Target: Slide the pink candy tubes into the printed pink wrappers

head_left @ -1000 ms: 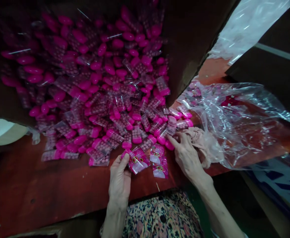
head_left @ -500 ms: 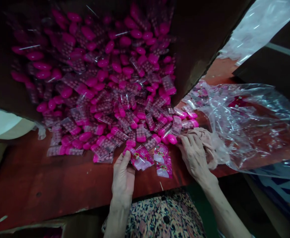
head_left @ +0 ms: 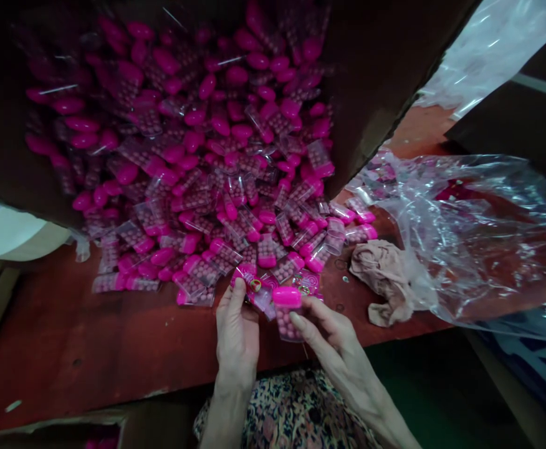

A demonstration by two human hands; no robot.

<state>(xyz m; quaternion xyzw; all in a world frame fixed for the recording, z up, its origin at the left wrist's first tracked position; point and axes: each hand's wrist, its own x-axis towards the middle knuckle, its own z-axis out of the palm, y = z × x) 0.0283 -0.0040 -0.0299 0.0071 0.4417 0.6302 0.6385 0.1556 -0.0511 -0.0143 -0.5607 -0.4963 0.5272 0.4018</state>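
Observation:
My right hand (head_left: 331,333) pinches a small clear candy container (head_left: 288,315) with a bright pink cap and pale pink balls inside, cap end up. Just left of it, my left hand (head_left: 236,321) is closed on printed pink wrappers (head_left: 264,298), thumb on top. The container partly covers these wrappers. Behind the right fingers, more wrappers (head_left: 311,280) of the same print lie on the table. A large heap of similar containers (head_left: 226,181) spreads from a dark box towards both hands.
The dark box's side wall (head_left: 380,93) rises right of the heap. A crumpled beige cloth (head_left: 383,274) and a clear plastic bag (head_left: 478,231) lie at the right on the red table (head_left: 128,349). A round white object (head_left: 15,234) stands at the left.
My right hand has come left from beside the cloth, bringing a pink-capped candy container from the heap's edge to the wrappers. My left hand stays nearly in place, holding its wrappers.

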